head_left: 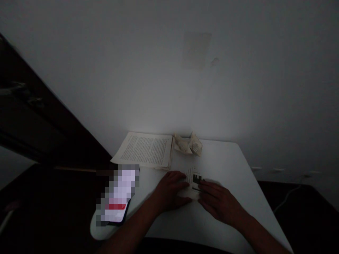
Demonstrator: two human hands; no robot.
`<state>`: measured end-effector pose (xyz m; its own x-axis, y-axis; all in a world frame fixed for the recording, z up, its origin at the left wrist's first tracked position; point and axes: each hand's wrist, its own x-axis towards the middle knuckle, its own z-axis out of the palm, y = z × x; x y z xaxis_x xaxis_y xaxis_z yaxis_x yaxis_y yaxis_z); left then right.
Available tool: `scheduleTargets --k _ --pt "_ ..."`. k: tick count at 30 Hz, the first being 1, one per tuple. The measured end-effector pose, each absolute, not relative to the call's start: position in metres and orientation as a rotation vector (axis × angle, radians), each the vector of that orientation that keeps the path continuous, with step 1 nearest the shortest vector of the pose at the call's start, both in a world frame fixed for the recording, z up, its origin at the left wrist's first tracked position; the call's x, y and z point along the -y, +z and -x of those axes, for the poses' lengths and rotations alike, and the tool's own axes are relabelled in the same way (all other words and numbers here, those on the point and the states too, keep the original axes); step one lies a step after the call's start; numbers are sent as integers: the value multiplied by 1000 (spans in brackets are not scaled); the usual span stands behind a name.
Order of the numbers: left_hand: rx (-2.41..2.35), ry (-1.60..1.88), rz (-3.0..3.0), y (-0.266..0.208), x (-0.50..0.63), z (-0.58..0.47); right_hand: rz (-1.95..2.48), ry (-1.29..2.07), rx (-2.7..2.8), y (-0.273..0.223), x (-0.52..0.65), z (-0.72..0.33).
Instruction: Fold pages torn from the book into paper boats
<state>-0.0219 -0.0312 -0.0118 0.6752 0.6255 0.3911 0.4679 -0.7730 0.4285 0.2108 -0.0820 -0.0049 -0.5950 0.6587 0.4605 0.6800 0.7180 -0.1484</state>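
A small folded piece of printed paper [189,192] with a dark picture on it lies on the white table in front of me. My left hand [171,190] rests at its left side, fingers stretched over the edge and the thumb apart below. From the right, my right hand [218,201] lays its outstretched fingers on the paper beside the dark picture. Neither hand visibly grips the sheet. Part of the paper is hidden under the fingers. Beyond it, near the wall, stands a folded paper shape [187,144] with raised pointed flaps, made of printed paper.
A stack of printed pages [147,150] lies at the table's back left. A phone [119,197] with a lit, blurred screen is at the left edge, near my left forearm. The white table [225,158] meets the wall behind. A cable [288,194] hangs at the right.
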Motion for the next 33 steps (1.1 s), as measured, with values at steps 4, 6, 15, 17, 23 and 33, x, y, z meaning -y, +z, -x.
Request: scheduleTargets --k 4,6,15,17,23,33 --pt "-863 779 -2625 -10 32 24 992 -63 2428 -3 84 -212" --pt "-876 767 -2648 -12 31 25 975 -50 2420 -3 85 -212" --pt "-902 775 -2724 -22 27 25 1003 21 2333 -9 86 -213" --pt "-911 785 -2738 -21 27 24 1028 35 2300 -12 84 -213" --pt "-915 777 -2755 -21 29 24 1057 87 2274 -14 77 -212" --pt "-903 665 -2712 -11 33 30 1027 59 2336 -16 83 -220"
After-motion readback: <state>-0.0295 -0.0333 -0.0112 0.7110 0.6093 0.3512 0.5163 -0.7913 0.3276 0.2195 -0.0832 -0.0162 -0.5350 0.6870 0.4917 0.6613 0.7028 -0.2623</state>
